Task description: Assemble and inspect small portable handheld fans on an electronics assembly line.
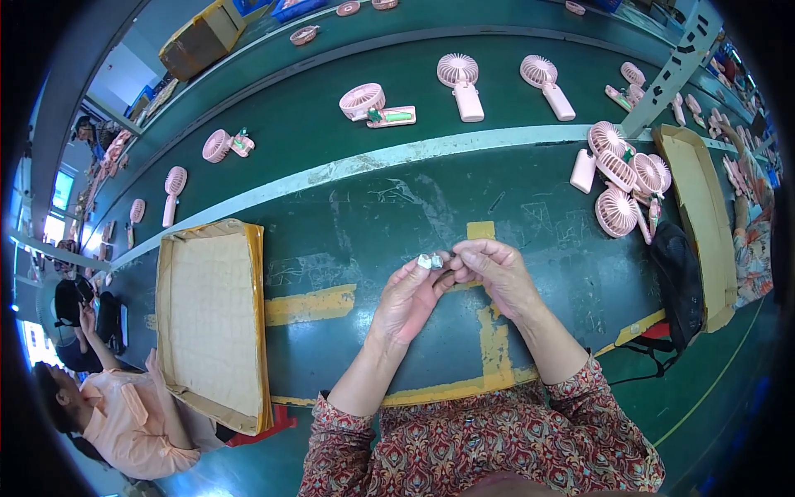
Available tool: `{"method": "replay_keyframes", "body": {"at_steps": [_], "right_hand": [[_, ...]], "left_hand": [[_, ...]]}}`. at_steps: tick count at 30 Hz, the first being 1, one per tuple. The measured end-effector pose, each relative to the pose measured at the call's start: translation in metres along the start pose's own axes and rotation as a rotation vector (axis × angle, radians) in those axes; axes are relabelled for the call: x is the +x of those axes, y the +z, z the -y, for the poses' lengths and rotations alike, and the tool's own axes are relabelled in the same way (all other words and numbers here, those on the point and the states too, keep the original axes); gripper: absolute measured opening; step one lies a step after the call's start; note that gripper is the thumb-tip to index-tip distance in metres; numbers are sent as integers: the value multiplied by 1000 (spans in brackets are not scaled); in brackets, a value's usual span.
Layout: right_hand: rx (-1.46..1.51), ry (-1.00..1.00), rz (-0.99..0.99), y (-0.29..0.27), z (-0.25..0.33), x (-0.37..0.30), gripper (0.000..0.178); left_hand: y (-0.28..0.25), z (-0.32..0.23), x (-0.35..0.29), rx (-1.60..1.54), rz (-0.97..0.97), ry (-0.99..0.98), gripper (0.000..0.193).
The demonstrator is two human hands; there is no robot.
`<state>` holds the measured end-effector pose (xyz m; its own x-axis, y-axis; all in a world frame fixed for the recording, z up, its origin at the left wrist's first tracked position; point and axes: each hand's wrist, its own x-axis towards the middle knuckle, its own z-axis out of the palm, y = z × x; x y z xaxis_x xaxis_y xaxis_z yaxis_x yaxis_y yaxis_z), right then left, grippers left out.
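Note:
My left hand (403, 303) and my right hand (503, 280) meet over the middle of the green workbench (373, 207), fingertips close together. Both are closed in a pinch. Pale, whitish wrapping (425, 261) shows at the left thumb tip, with a silvery-blue patch beside it. Anything small and dark between the fingers is too hidden to name. To the right, away from my hands, lies a heap of pink handheld fans (617, 210), some with cases open and green parts showing.
A shallow cardboard tray (258, 331) stands left; another cardboard box (704, 224) and a black bag (672, 282) are at right. Beyond a pale rail (364, 157), more fans, including a whole one (458, 70), lie on a green belt. A co-worker (124, 414) sits left; another person (754, 248) is far right.

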<state>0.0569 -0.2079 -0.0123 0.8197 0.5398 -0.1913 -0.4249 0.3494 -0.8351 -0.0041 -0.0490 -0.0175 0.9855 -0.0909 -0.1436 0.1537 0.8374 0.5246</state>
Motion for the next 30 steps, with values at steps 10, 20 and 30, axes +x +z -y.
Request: {"method": "replay_keyframes", "body": {"at_steps": [10, 20, 30], "right_hand": [[3, 27, -14, -1, -1, 2, 22], [-19, 43, -26, 1, -3, 1, 22], [-33, 47, -19, 5, -4, 2, 21]], "left_hand": [[-7, -4, -1, -175, -44, -112, 23], [-12, -6, -4, -261, -46, -162, 25], [-4, -9, -7, -3, -33, -46, 15]]}}
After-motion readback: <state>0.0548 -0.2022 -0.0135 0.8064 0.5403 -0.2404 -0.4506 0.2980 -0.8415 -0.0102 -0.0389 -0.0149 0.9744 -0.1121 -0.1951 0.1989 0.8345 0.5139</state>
